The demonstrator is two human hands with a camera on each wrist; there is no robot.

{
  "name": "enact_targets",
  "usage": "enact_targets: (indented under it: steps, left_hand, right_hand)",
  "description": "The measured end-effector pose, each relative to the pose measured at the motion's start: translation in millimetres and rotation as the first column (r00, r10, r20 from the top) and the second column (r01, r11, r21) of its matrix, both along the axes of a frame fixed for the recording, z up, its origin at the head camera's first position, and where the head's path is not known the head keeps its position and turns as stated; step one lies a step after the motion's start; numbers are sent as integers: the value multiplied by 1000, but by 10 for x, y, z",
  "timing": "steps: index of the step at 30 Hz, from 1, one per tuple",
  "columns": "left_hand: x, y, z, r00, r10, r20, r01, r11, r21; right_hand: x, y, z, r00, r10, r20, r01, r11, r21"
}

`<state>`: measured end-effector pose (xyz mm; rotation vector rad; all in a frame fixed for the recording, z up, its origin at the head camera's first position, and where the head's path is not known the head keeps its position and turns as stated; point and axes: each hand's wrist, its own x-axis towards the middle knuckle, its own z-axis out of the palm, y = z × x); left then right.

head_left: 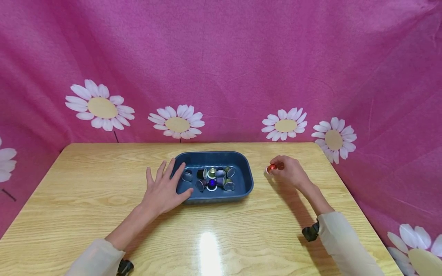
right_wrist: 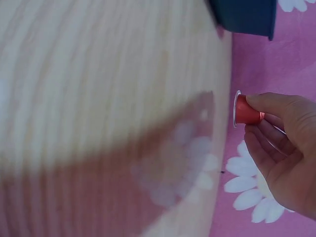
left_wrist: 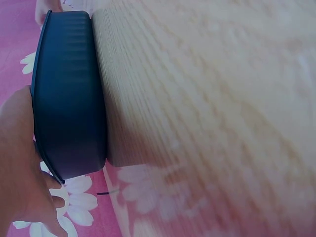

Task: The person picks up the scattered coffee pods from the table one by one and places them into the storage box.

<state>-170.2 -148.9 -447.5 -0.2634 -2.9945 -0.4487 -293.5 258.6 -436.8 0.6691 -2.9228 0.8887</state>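
Between thumb and fingers, my right hand [head_left: 289, 171] pinches a red coffee capsule [right_wrist: 247, 109], its pale rim turned toward the tabletop. Hand and capsule are to the right of a dark blue rectangular tub [head_left: 247, 183]. Several coffee capsules lie inside that tub, among them a shiny blue one [head_left: 212, 184], a pale green-gold one [head_left: 211, 173] and a purple one [head_left: 220, 181]. My left hand [head_left: 165, 191] rests at the tub's left end with its fingers spread. In the left wrist view the tub's outer wall [left_wrist: 69, 98] shows beside the hand.
The tub stands on a light wooden table [head_left: 103, 184]. A pink cloth [head_left: 221, 69] with printed daisies hangs behind the table and along both sides. Dark bands [head_left: 310, 231] are at both wrists, by the pale sleeves.
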Motion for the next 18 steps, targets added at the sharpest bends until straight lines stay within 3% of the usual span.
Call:
enact_targets:
  steps: [7, 18]
  left_hand:
    - [4, 4, 5, 1000, -3, 0, 3, 1000, 0]
    - [8, 1, 0, 1000, -4, -1, 4, 1000, 3]
  right_hand:
    - [110, -147, 247, 999, -3, -40, -1, 997, -82]
    - [260, -475, 464, 986, 99, -135, -124, 973, -192]
